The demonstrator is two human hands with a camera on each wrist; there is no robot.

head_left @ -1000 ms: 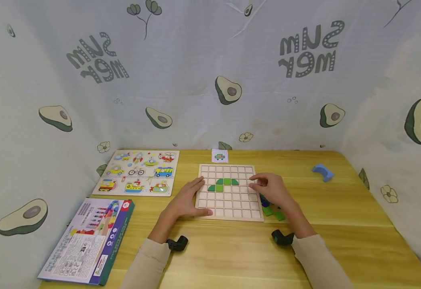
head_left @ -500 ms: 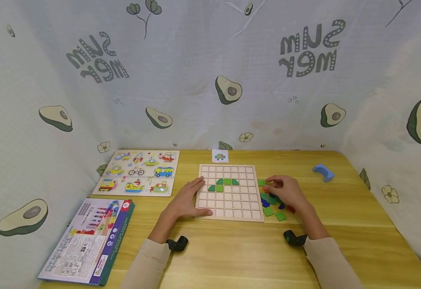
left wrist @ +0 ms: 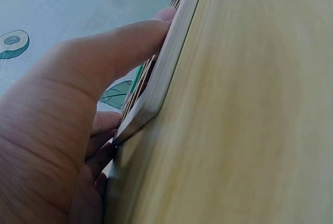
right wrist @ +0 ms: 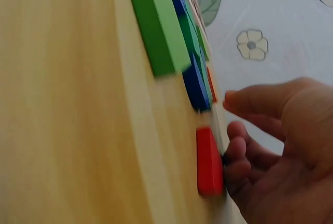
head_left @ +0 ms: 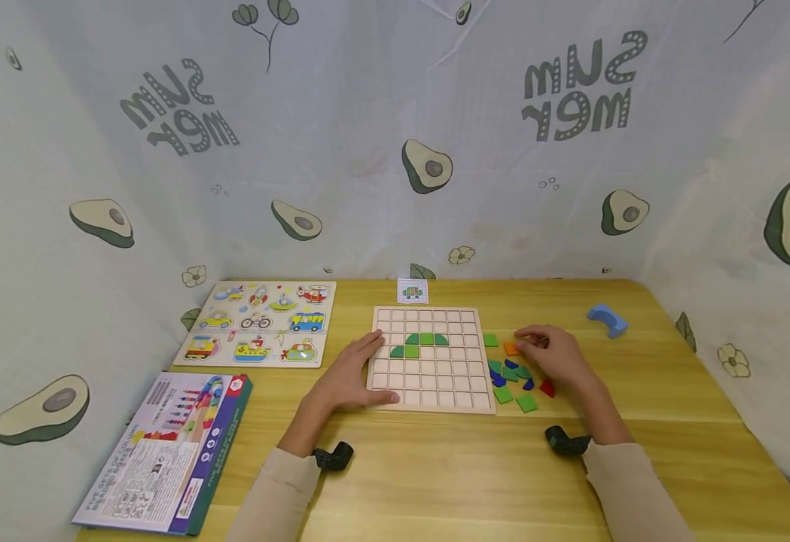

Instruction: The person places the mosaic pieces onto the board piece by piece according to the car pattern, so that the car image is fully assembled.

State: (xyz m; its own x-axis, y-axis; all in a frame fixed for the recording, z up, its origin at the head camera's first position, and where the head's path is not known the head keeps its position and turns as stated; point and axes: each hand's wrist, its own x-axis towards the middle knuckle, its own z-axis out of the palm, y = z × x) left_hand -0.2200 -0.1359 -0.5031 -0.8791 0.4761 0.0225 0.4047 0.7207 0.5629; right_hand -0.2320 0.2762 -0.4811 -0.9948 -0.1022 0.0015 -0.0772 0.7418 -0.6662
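A big pale cloth [head_left: 340,113] hangs at the back and sides, with avocados and the word "summer" printed backward on it. In front is the yellow wood tabletop [head_left: 422,467].

A flat box [head_left: 140,467] lies at the near left. Behind it is a puzzle [head_left: 259,331] with pictures of cars, boats and planes. The grid board [head_left: 435,384] lies flat in the middle of the tabletop. Five green tiles [head_left: 426,339] sit on it, three in one row and two in the row below, a bit to the left.

The left hand [head_left: 346,374] rests on the board's left side. Its grip is spread wide, with the thumb on the near edge and the fingers along the left edge. The right hand [head_left: 553,354] is over on the right. Its grip is loose, with the fingers softly bent and the tips right by the orange tile [head_left: 510,348]. I cannot tell if they touch it.

A blue block [head_left: 608,321] with a curved dip lies far right. A little card [head_left: 412,291] with a green shape on a grid lies just behind the board. Smallest are the loose tiles [head_left: 526,403] beside the board's right edge: green, blue and one red tile [head_left: 547,388] near the right hand.
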